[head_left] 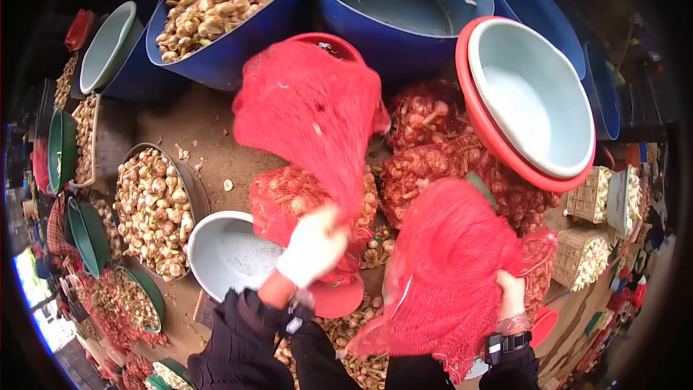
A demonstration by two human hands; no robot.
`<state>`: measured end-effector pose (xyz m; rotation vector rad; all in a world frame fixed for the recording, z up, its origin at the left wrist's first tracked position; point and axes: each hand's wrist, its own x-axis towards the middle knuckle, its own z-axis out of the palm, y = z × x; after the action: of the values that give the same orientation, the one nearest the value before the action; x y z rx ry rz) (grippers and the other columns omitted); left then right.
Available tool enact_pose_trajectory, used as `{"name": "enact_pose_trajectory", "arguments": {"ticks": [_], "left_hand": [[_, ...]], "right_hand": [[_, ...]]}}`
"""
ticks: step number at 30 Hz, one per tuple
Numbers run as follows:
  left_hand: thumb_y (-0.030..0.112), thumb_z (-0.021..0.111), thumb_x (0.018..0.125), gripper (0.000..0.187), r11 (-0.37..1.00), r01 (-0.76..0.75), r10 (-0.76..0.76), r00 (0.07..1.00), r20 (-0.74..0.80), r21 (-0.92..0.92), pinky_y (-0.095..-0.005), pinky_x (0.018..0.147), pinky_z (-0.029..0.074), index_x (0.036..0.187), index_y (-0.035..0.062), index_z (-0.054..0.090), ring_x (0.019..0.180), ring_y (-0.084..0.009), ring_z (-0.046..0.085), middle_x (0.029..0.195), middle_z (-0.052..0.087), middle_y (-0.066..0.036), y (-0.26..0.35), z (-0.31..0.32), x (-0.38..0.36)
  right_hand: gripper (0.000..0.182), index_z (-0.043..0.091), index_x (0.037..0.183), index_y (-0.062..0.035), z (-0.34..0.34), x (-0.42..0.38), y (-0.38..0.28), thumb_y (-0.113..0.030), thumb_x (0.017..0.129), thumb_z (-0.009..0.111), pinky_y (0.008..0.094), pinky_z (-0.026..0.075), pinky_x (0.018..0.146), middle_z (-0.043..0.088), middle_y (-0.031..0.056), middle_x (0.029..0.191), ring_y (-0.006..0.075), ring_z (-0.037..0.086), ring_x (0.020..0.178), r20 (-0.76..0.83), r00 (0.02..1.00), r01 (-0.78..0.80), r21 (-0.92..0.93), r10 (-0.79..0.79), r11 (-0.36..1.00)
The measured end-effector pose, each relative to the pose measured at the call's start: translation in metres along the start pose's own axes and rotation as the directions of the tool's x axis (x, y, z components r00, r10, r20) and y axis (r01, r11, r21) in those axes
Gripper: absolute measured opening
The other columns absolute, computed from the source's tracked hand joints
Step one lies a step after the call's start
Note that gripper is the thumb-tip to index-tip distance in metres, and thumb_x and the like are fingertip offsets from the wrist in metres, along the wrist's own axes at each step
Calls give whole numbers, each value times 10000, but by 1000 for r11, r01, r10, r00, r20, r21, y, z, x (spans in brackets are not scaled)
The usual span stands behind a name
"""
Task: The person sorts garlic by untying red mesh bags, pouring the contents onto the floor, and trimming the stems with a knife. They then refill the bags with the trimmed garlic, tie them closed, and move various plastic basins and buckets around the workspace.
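My left hand (312, 247), in a white glove, is closed on the lower end of a red mesh bag (310, 101) that billows up and away, blurred by motion. My right hand (511, 295) grips the side of a second red mesh bag (447, 274), bunched over my lap. Beneath the left hand are a filled net bag of garlic (289, 198) and a pale basin (234, 253). Filled garlic nets (426, 166) lie just beyond the right-hand bag.
A blue tub of garlic (224, 7) and a blue tub with a few scraps (404, 0) stand ahead. White and red basins (530, 97) are at the right. A round container of garlic (153, 209) is at the left, with green basins (88, 235) beyond.
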<state>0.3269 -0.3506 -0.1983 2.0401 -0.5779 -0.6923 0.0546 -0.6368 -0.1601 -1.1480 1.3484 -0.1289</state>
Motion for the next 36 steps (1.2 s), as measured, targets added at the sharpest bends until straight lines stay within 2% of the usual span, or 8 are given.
{"name": "enact_pose_trajectory", "arguments": {"ticks": [13,21,24,25,26,28,33,36], "left_hand": [[213,523,790,218,998,-54,32,745,666,12,-446,695,509,932,101,643,791,-333,644,813,655,-141,-9,69,-184],[308,541,807,366,971,221,-7,411,912,-92,-385,828,493,1147,193,613,950,-294,638,1014,668,-101,-57,127,-251],[382,561,837,370,972,-27,177,735,655,-233,-355,810,499,1039,85,650,906,-265,632,970,668,-121,-181,71,-225],[184,589,733,161,881,-335,185,894,408,335,-432,619,505,834,79,658,712,-280,627,733,603,-108,-227,54,-211],[170,585,773,164,830,178,-335,916,219,528,-433,623,517,840,44,665,733,-332,636,794,641,-153,-220,-9,-173],[414,667,779,636,554,780,-830,491,-265,-292,-379,800,516,1204,-41,539,947,-334,646,1056,633,-281,-255,-81,-121],[360,696,786,891,379,419,-916,298,-269,-825,-378,1003,397,1417,-78,245,1200,-308,493,1319,478,-236,-361,-93,-45],[229,620,843,551,165,160,-579,814,36,-973,-404,935,449,1313,9,436,1047,-258,573,1186,585,-141,-338,-77,-37]], "right_hand": [[417,598,1113,-7,112,-32,-38,14,703,670,314,486,863,652,54,1050,168,612,942,296,927,316,-282,-231,906],[403,584,932,-20,277,-4,59,-289,645,674,446,506,795,630,201,920,383,622,879,677,735,665,-730,-32,-160],[375,579,943,-42,283,14,100,-276,660,651,466,514,760,628,197,897,377,635,842,668,742,662,-721,47,-202],[377,578,948,-42,285,15,105,-277,663,657,466,512,753,622,196,885,378,632,830,671,737,671,-715,73,-198],[386,578,952,-41,284,17,114,-286,665,663,465,513,751,619,195,875,379,631,821,689,722,686,-701,63,-194],[395,578,956,-40,280,23,126,-294,667,670,465,513,749,615,193,865,380,631,812,697,714,694,-693,61,-194],[452,560,985,-38,273,25,134,-323,662,695,463,503,777,600,202,913,376,616,862,681,727,684,-710,87,-169],[480,558,1012,-32,265,23,136,-318,654,700,456,499,796,599,203,935,380,606,890,658,746,665,-726,107,-173]]}}
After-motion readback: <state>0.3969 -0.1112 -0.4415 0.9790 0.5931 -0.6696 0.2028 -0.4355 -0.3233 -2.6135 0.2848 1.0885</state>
